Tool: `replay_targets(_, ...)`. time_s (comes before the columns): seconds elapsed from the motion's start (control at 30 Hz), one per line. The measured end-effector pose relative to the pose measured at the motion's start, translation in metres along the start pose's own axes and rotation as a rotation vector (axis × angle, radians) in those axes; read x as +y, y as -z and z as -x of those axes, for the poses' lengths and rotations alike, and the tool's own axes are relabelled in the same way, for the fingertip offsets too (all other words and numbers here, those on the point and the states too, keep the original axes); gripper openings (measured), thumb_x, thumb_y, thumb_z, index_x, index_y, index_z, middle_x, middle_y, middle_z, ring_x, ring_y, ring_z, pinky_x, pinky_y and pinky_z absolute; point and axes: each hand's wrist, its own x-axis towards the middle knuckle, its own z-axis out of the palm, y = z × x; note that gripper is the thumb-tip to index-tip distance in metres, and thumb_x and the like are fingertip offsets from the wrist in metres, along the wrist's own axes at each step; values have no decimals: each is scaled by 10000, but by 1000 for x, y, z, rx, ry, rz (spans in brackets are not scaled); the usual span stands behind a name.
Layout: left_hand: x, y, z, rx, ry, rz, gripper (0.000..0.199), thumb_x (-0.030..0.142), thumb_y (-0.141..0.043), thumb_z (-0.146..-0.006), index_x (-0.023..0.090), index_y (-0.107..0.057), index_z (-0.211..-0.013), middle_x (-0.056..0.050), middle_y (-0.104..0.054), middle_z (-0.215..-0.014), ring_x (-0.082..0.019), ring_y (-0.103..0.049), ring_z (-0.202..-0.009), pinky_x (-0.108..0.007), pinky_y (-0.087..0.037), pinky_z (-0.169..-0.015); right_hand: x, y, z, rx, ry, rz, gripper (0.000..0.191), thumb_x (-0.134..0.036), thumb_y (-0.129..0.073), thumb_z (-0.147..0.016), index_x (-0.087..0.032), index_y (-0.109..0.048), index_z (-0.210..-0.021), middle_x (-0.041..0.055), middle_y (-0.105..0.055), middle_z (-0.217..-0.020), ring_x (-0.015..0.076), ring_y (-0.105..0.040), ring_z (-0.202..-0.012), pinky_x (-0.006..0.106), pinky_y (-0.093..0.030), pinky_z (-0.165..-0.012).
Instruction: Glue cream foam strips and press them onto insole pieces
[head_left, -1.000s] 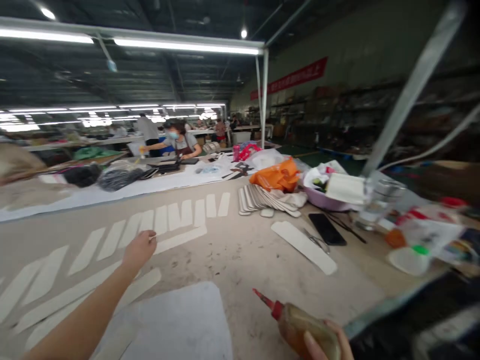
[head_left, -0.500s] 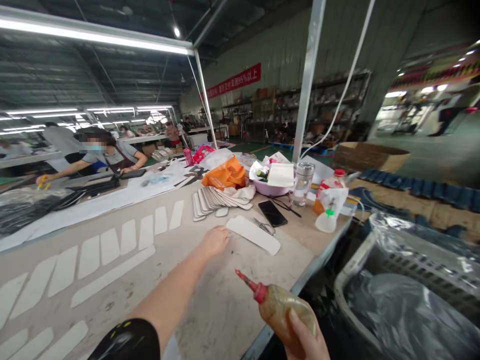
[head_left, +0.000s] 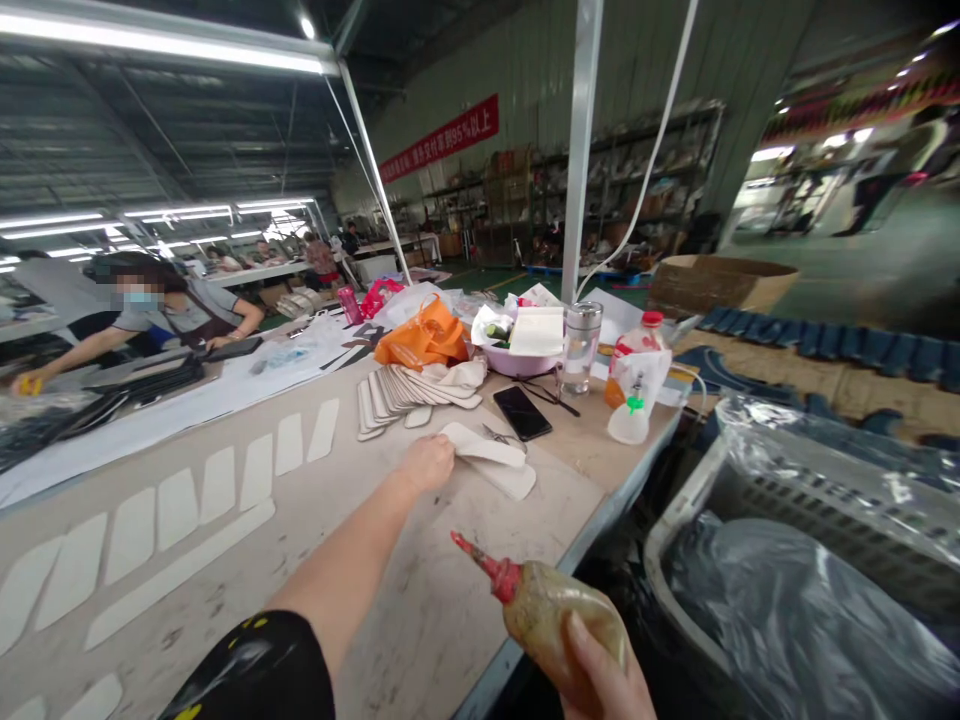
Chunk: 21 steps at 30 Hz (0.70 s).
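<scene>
Out over the table (head_left: 405,570), my left hand (head_left: 429,462) pinches the near end of a long white piece (head_left: 484,446), lifted and tilted above another white piece (head_left: 514,482). My right hand (head_left: 611,670) is wrapped round a glue bottle (head_left: 562,620) with a red nozzle that points up and left. Scissors (head_left: 502,436) lie partly behind the lifted piece, beside a black phone (head_left: 523,413). A fanned stack of pale pieces (head_left: 409,395) sits just beyond my left hand. Flat white pieces (head_left: 176,505) are laid in rows on the left.
Behind the stack are an orange bag (head_left: 424,335), a purple bowl (head_left: 517,361), a glass jar (head_left: 581,350) and a bottle (head_left: 637,350). A grey crate (head_left: 690,520) with plastic stands right of the table edge. Another person (head_left: 180,310) works at the far left.
The end of the top white piece has risen off the table in my left hand, showing another piece beneath. The view has shifted right; my right hand still holds the bottle.
</scene>
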Motion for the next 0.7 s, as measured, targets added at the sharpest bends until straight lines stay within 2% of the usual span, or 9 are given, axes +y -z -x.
replay_targets(0.07, 0, 17, 15, 78, 85, -30, 240, 215, -396, -859, 128, -615, -900, -119, -615, -937, -217, -578, -880, -346, -452, -805, -1, 3, -3, -3, 14, -17, 413, -357, -790, -584, -228, -572, -911, 11, -642, -789, 192, -619, -734, 326, -528, -680)
replay_targets(0.13, 4, 30, 39, 110, 125, -60, 243, 224, -382, -858, 130, -600, -907, -123, -607, -947, -221, -577, -875, -348, -454, -782, -2, 5, -5, -5, 16, -30, 421, -364, -788, -576, -228, -579, -916, 24, -652, -830, 218, -627, -775, 354, -534, -692)
replay_targets(0.2, 11, 36, 71, 24, 72, -74, 185, 216, -427, -819, 153, -601, -816, -92, -617, -853, -203, -589, -775, -325, -462, -700, -2, 4, -5, -5, 19, -34, 423, -365, -780, -582, -225, -587, -931, 36, -659, -868, 236, -632, -808, 369, -537, -699)
replay_targets(0.27, 21, 38, 106, -118, -9, -58, 123, 212, -483, -772, 172, -590, -726, -57, -612, -751, -187, -587, -674, -305, -457, -615, -2, 3, -3, -16, 23, -22, 423, -358, -769, -597, -218, -595, -956, 46, -662, -917, 240, -633, -839, 366, -539, -707)
replay_targets(0.33, 32, 40, 140, -193, -29, -3, 109, 256, -524, -765, 181, -586, -716, -41, -608, -727, -190, -591, -658, -306, -459, -592, -1, 1, -2, -27, 30, 0, 419, -353, -757, -618, -213, -598, -980, 47, -661, -957, 228, -631, -855, 350, -540, -716)
replay_targets(0.47, 37, 46, 195, -115, 58, 213, 168, 336, -508, -837, 191, -592, -853, -38, -618, -837, -187, -607, -794, -307, -485, -697, 5, 2, -1, -40, 70, 36, 395, -332, -754, -638, -220, -599, -984, 11, -663, -940, 176, -629, -846, 284, -534, -721)
replay_targets(0.57, 26, 42, 222, -18, 166, 309, 177, 274, -475, -868, 185, -596, -962, -61, -611, -984, -172, -597, -880, -304, -485, -788, 10, 2, -1, -27, 95, 61, 387, -316, -761, -633, -226, -598, -972, -15, -658, -903, 143, -628, -806, 241, -528, -697)
replay_targets(0.7, 15, 18, 237, 2, 194, 310, 190, 221, -530, -831, 178, -620, -993, -79, -599, -1029, -194, -579, -928, -334, -483, -831, 17, 0, -3, -24, 98, 98, 381, -306, -768, -624, -222, -592, -952, -17, -661, -879, 139, -631, -770, 237, -534, -666)
